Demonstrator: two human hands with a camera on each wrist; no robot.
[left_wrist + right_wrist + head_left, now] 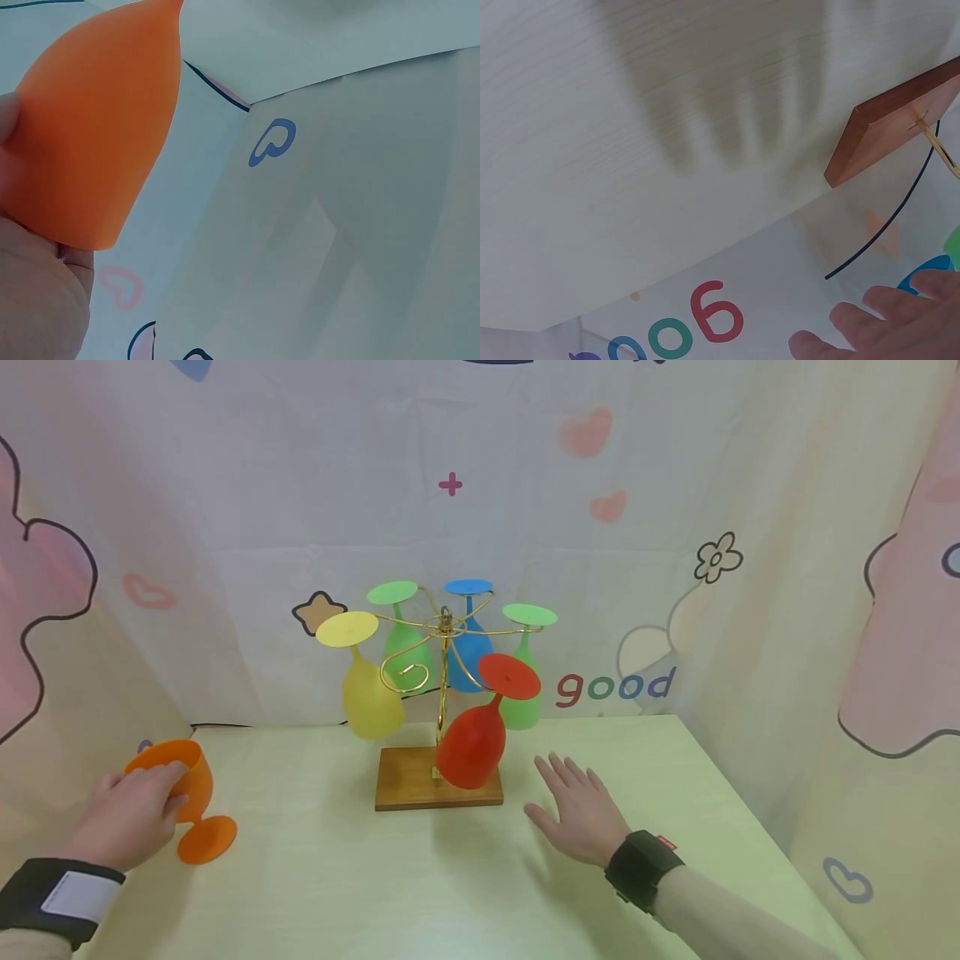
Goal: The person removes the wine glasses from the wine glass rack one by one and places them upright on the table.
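Note:
At the left of the head view my left hand (123,822) grips an orange goblet (197,785) by its bowl, rim up and foot lower right, slightly tilted. In the left wrist view the orange bowl (101,127) fills the upper left, with the thumb and palm against it. My right hand (581,814) hovers over the table with fingers spread, holding nothing, to the right of a gold wire rack (442,702). Upside down on the rack hang a red goblet (471,747), a yellow goblet (372,703), a blue goblet (471,656) and two green goblets (408,656).
The rack stands on a rectangular wooden base (405,781) near the middle of the pale table (337,885). A printed curtain (337,485) hangs behind the table and along both sides. In the right wrist view, finger shadows fall on the tabletop beside the base.

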